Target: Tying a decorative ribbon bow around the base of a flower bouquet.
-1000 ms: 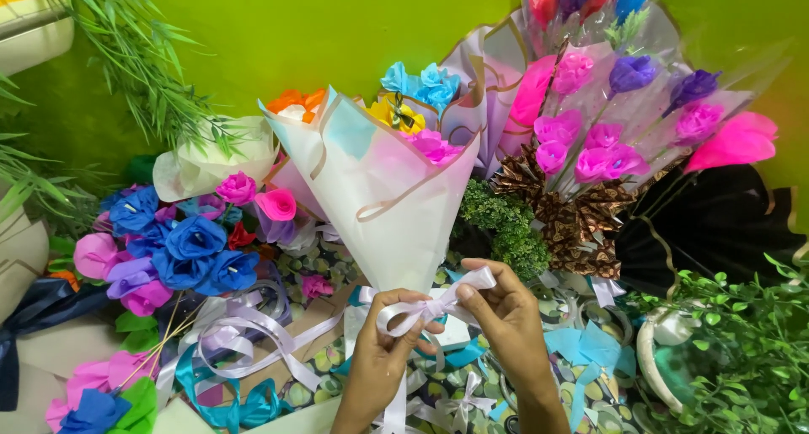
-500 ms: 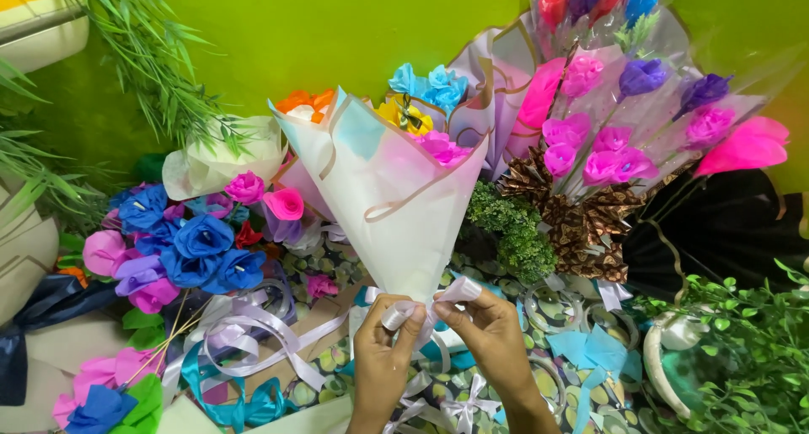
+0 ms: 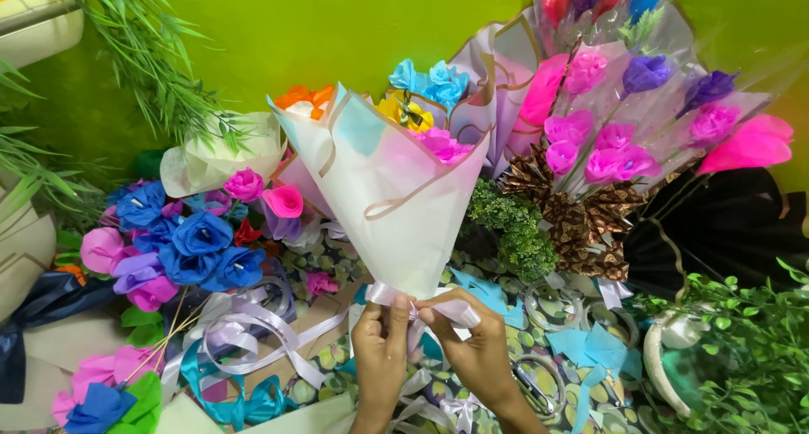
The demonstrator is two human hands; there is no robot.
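— What's nearest the camera?

— Two hands, close together at the bottom. The left hand (image 3: 381, 350) is pinched on the pale ribbon (image 3: 396, 297) at the neck of a bouquet (image 3: 389, 177). The right hand (image 3: 472, 345) grips the same ribbon from the other side, fingers curled tight around it, and the fingertips of the two hands almost touch.

— And the bouquet itself?

— It stands upright just above the hands, a cone of white paper with gold edging, its narrow end at the ribbon. Orange, yellow, blue and pink paper flowers show at the open top.

— What lies around the hands?

— Loose lilac ribbon (image 3: 244, 337) curls to the left on a flowered cloth (image 3: 337, 358), with a teal bow (image 3: 244, 404) below it. Scissors (image 3: 535, 388) lie just right of the right wrist.

— Farther back?

— To the left, a bunch of blue and purple flowers (image 3: 190, 244). To the right, a bouquet of pink and purple flowers (image 3: 624, 139) in clear wrap, with black paper (image 3: 725, 223) beside it. A green wall (image 3: 337, 29) stands behind everything, and leafy stems (image 3: 152, 55) hang down at the upper left.
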